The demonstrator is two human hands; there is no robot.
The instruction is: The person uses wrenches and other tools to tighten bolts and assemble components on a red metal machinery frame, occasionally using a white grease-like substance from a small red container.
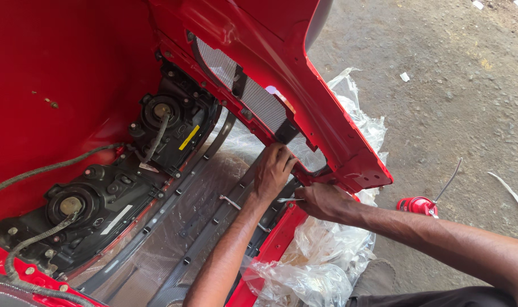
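Note:
A red car bumper (71,62) lies inside-up in front of me, with a fine mesh grille (264,105) fixed along its upper edge. My left hand (273,170) presses on the lower end of that mesh, fingers curled against it. My right hand (321,200) is just below and to the right, pinching a thin pale strip, like a cable tie (288,199), at the bumper's edge. The two hands almost touch.
A black headlamp housing (168,128) with round sockets and grey cables (49,167) sits inside the bumper at left. Clear plastic wrap (327,261) lies under the bumper. A small red object with a wire (421,204) rests on the concrete ground at right.

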